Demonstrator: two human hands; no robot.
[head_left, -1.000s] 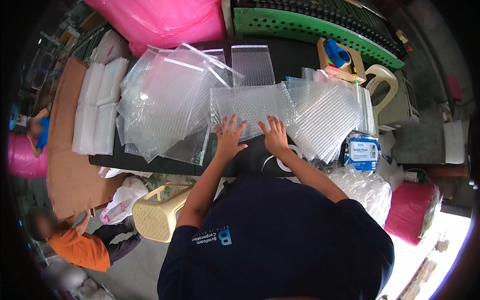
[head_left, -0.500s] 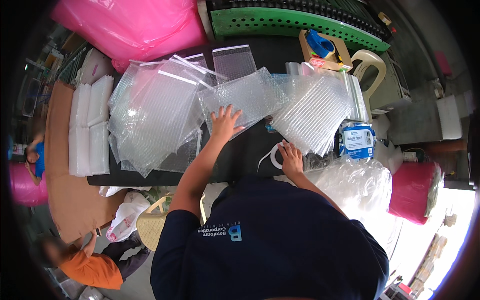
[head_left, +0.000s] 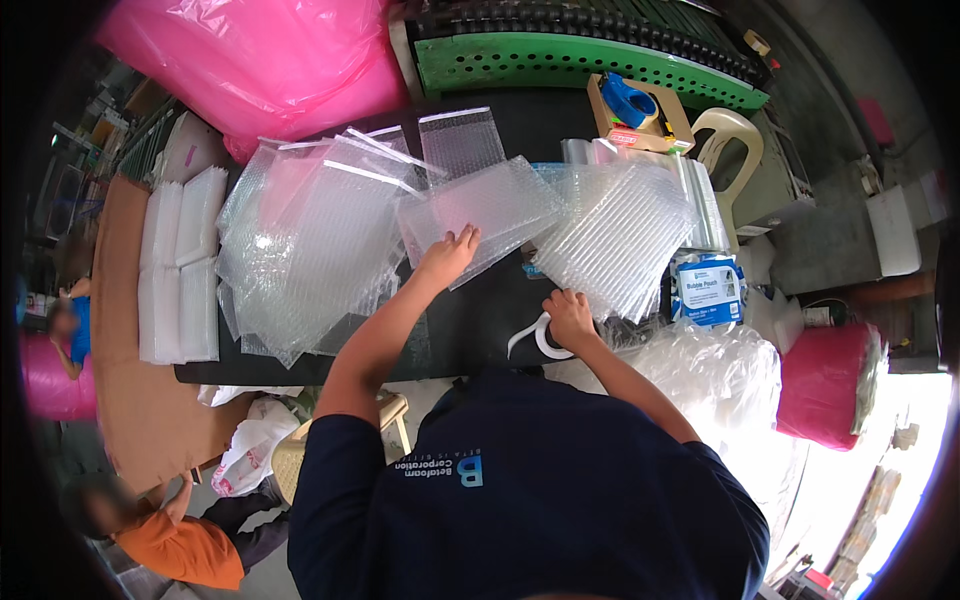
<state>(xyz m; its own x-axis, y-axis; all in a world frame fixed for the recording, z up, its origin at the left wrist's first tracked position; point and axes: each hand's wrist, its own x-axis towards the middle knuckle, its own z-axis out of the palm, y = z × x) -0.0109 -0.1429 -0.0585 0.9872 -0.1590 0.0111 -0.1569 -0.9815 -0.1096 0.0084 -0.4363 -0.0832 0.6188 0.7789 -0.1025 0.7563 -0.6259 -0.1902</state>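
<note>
My left hand point(head_left: 449, 255) is on the near edge of a clear bubble-wrap pouch point(head_left: 500, 205), its fingers drawn together at the plastic. The pouch lies between two groups of pouches at the middle of the black table. To the right, my right hand point(head_left: 571, 321) has bent fingers against a roll of white tape point(head_left: 545, 338); a loose tail curls out to its left. The hand covers part of the roll. Just beyond it, a stack of ribbed bubble-wrap pouches point(head_left: 620, 240) fans out. Left of my left hand spreads a larger pile of clear pouches point(head_left: 310, 240) with white strips.
A cardboard box point(head_left: 665, 110) with a blue tape dispenser point(head_left: 630, 100) stands at the far right, near a beige chair point(head_left: 740, 140). A blue-and-white package point(head_left: 708, 290) lies right. White stacks point(head_left: 185, 300) stand left. Someone in orange point(head_left: 185, 545) is at lower left.
The fingers of my left hand, spread before, have come together on the pouch. My right hand's fingers have bent, and the tape roll sits a little nearer me. The whole view has shifted slightly.
</note>
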